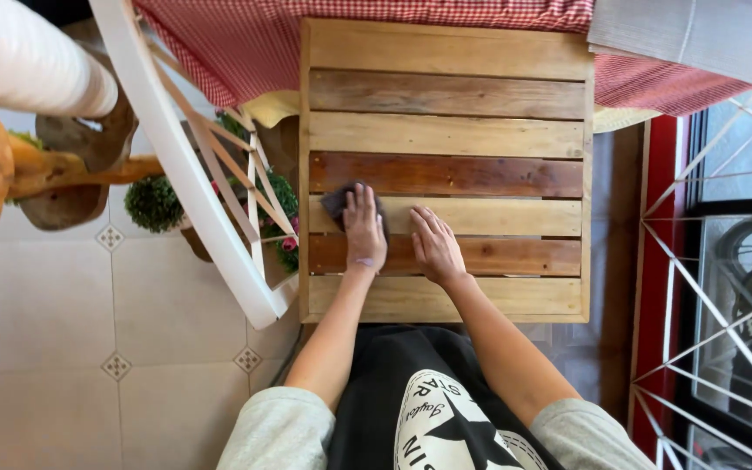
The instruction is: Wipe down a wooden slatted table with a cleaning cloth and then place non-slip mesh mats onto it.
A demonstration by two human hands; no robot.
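My left hand (365, 231): palm down, fingers together and pointing far, pressed flat, wrist straight. My right hand (434, 245): palm down just beside the left, fingers spread a little and angled far-left, empty, resting flat. Both forearms bare, reaching far from my near body, the left running nearly straight, the right slanting in from the near right. Short grey sleeves at both upper arms.

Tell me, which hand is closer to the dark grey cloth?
Left. The left hand lies flat on the dark grey cloth on the slatted wooden table; the right hand rests beside it, off the cloth.
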